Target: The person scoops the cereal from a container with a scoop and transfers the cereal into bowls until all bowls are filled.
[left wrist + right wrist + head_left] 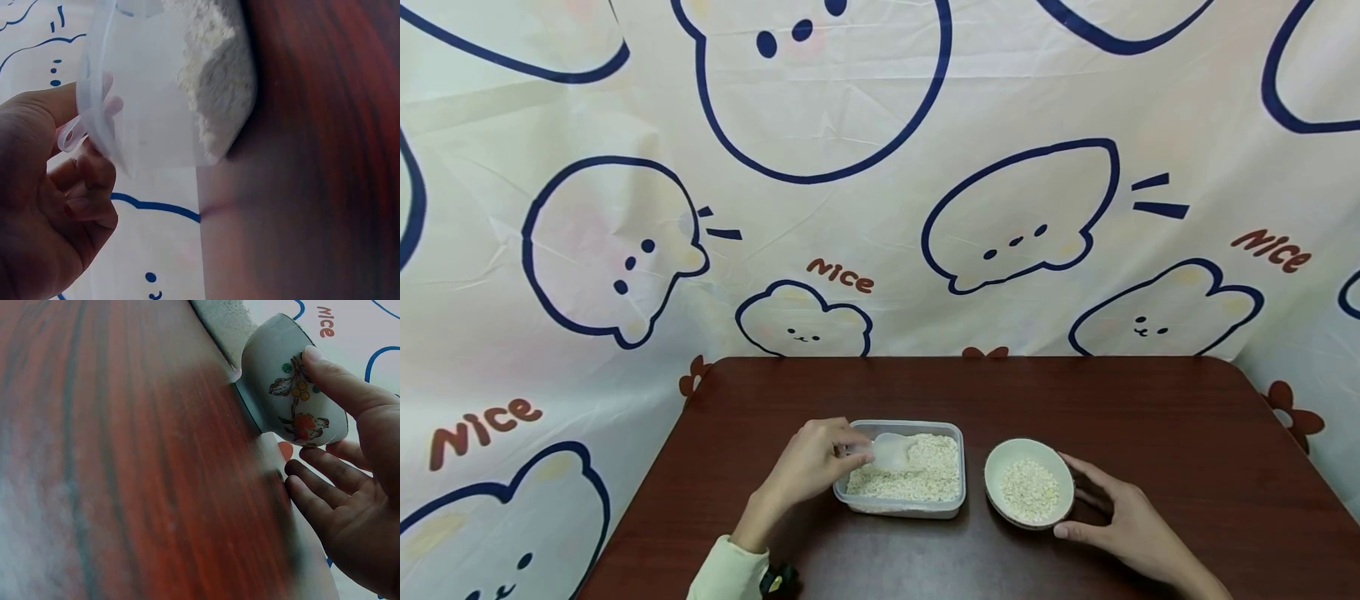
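Note:
My left hand (820,457) pinches the handle of a translucent white plastic scoop (892,451). The scoop's bowl lies over the pale, oat-like flakes (925,475) in a rectangular clear plastic container (901,509); the left wrist view shows the container wall (150,112) beside the fingers. Right of it stands a small round bowl (995,467) with more flakes (1030,492) inside. My right hand (1120,521) holds the bowl's right side between thumb and fingers. In the right wrist view the bowl (281,369) bears a painted flower and fruit pattern, with the thumb against it.
Both vessels stand on a dark reddish-brown wooden table (1075,400). Behind the table hangs a pale cloth (880,225) printed with blue cartoon outlines. A dark band (778,579) sits by the left sleeve (728,571).

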Tool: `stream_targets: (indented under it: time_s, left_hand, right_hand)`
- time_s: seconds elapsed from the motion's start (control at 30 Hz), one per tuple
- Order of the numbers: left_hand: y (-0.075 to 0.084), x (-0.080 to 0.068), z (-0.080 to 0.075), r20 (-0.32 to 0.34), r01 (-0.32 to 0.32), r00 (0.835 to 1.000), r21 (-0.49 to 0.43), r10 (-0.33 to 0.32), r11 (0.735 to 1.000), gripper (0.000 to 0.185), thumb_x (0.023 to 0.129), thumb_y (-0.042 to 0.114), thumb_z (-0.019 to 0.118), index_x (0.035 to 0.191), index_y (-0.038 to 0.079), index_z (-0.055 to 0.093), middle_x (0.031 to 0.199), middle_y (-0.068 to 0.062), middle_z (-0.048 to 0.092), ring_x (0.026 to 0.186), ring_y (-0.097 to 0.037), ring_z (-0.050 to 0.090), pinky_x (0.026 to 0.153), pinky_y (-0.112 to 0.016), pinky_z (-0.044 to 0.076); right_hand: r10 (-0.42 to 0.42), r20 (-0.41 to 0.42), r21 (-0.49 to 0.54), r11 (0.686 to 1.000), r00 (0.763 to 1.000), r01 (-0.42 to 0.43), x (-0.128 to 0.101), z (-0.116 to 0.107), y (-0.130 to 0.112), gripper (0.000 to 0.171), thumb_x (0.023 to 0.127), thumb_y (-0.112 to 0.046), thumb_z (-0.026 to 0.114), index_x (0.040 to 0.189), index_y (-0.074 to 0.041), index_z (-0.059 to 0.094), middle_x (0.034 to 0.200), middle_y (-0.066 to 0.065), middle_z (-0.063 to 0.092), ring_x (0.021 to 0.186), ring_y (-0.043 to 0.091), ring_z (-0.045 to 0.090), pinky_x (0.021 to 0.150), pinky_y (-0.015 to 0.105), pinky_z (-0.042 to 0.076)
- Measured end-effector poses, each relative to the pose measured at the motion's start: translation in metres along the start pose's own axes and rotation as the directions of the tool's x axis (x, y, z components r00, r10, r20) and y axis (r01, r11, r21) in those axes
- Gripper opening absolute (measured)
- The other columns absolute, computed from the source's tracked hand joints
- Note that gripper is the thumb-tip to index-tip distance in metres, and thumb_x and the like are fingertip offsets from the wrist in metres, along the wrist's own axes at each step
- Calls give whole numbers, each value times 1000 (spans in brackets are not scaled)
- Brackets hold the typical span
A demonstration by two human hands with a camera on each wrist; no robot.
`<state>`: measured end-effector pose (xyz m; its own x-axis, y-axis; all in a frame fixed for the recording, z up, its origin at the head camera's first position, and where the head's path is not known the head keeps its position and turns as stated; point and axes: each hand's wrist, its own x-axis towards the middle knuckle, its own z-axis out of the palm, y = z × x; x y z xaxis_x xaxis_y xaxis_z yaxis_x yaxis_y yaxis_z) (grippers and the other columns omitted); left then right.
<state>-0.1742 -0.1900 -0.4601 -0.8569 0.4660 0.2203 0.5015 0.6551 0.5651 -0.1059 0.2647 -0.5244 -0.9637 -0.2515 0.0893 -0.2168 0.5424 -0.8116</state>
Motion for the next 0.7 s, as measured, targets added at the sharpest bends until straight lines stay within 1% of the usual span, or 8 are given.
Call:
stream_targets:
  time_s: [0.13, 0.23, 0.3, 0.43, 0.5, 0.57, 0.63, 0.7]
  left_hand:
    - [2, -1, 9, -49, -9, 999, 25, 10, 1000, 14, 93, 23, 85, 105, 15, 87, 92, 4, 78, 67, 3, 52, 60, -20, 45]
    - [4, -2, 13, -86, 1, 996, 50, 4, 999, 11, 92, 25, 86, 101, 18, 87, 94, 5, 79, 70, 0, 58, 62, -22, 48]
    - [5, -3, 16, -107, 6, 994, 63, 1, 998, 9, 91, 25, 87, 99, 20, 87, 95, 7, 81, 79, -4, 68, 69, -27, 55]
    - [5, -5, 20, -138, 24, 990, 64, -15, 998, 8, 90, 24, 88, 97, 21, 87, 98, 9, 83, 90, -14, 77, 80, -39, 62]
    - [5, -6, 23, -149, 36, 989, 67, -26, 997, 10, 90, 26, 88, 98, 20, 87, 100, 7, 83, 94, -19, 79, 84, -42, 63]
    - [4, -8, 25, -158, 56, 986, 63, -45, 996, 14, 89, 28, 89, 101, 20, 88, 103, 3, 84, 102, -25, 80, 84, -43, 62]
    - [4, -9, 27, -166, 72, 984, 55, -62, 996, 18, 89, 29, 89, 104, 18, 88, 107, -1, 84, 111, -29, 79, 83, -43, 62]
    - [4, -10, 28, -177, 72, 982, 49, -62, 996, 20, 89, 29, 89, 104, 16, 88, 109, -6, 84, 121, -34, 75, 86, -47, 62]
  right_hand:
    - [19, 10, 2, 1000, 1000, -19, 0, 0, 0, 94, 80, -46, 94, 160, -23, 50, 158, 17, 56, 127, -12, 55, 95, 18, 57]
    - [12, 14, 5, 1000, 1000, -12, 0, 0, -1, 94, 80, -44, 94, 160, -21, 50, 158, 19, 57, 126, -12, 55, 94, 18, 57]
    - [3, 16, 8, 1000, 1000, -3, 0, -1, -1, 94, 80, -41, 94, 160, -19, 49, 157, 21, 57, 126, -11, 56, 94, 19, 57]
    - [15, 16, 8, 1000, 1000, -15, 0, 0, -1, 94, 80, -43, 94, 160, -21, 49, 158, 19, 56, 125, -11, 56, 94, 18, 57]
    - [21, 17, 3, 1000, 1000, -21, 0, 0, 0, 95, 80, -45, 94, 160, -22, 49, 158, 17, 56, 125, -12, 56, 94, 18, 57]
    - [27, 21, 0, 1000, 999, -27, 0, 1, 0, 95, 80, -46, 93, 160, -22, 49, 158, 17, 56, 125, -12, 56, 94, 18, 57]
    - [29, 21, -2, 1000, 999, -29, -1, 1, 1, 95, 80, -46, 93, 161, -22, 49, 158, 18, 56, 125, -12, 56, 94, 18, 57]
    - [30, 19, -3, 1000, 999, -30, -1, 1, 1, 95, 80, -47, 93, 160, -22, 49, 158, 18, 56, 124, -12, 56, 94, 18, 57]
